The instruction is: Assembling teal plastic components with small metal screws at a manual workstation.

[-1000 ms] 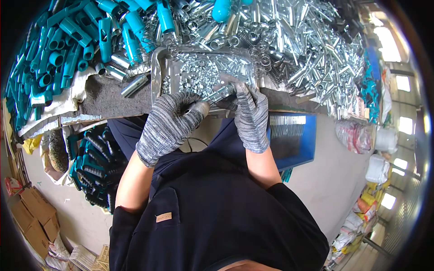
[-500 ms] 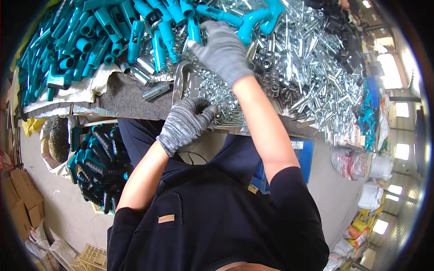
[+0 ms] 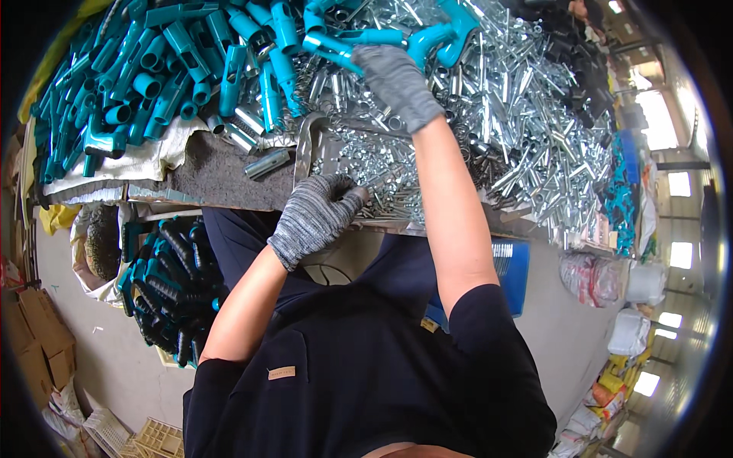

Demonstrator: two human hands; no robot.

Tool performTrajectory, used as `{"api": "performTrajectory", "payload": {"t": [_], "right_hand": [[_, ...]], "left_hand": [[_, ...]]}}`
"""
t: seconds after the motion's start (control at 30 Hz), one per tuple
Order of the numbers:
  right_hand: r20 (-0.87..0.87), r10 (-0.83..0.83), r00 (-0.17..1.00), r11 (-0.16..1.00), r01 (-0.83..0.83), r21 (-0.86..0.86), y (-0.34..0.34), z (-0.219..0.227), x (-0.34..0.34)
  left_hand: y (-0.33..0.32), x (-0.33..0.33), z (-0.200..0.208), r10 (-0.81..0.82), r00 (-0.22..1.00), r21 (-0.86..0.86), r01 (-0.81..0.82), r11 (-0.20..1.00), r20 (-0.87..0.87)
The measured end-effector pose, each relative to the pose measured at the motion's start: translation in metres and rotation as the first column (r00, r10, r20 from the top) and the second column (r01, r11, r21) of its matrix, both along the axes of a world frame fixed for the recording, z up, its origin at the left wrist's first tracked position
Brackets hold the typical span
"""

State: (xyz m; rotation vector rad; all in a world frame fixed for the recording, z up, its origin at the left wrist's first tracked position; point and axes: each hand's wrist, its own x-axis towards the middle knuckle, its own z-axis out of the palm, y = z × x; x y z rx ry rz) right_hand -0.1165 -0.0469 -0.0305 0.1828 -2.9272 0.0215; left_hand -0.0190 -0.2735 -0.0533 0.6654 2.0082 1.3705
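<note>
At the far middle of the bench, my right hand (image 3: 398, 85), in a grey knit glove, is closed at the near end of a slotted teal tube part (image 3: 333, 52). The part slants from upper left down to my fingers, which are partly hidden. My left hand (image 3: 316, 215), in a mottled grey glove, rests at the bench's near edge. Its fingers are curled in with the thumb against them; anything between them is too small to make out. Beside it lie small silver metal pieces (image 3: 366, 162) in a metal tray (image 3: 305, 145).
A heap of teal tube parts (image 3: 145, 72) fills the bench's left. Shiny metal pins and sleeves (image 3: 527, 114) are piled on the right. A loose metal sleeve (image 3: 267, 164) lies on grey cloth. Below stand black-and-teal handles (image 3: 172, 286) and a blue crate (image 3: 513, 278).
My right hand has moved slightly right, and the teal tube part by its fingers has turned from upright to slanting. The left hand stays nearly in place.
</note>
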Motion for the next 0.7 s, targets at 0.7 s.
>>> {"api": "performTrajectory", "payload": {"t": [0.7], "right_hand": [[0.114, -0.43, 0.896, -0.17, 0.043, -0.985, 0.015, 0.005, 0.233]], "left_hand": [[-0.01, 0.004, 0.042, -0.089, 0.985, -0.038, 0.096, 0.995, 0.148]]}}
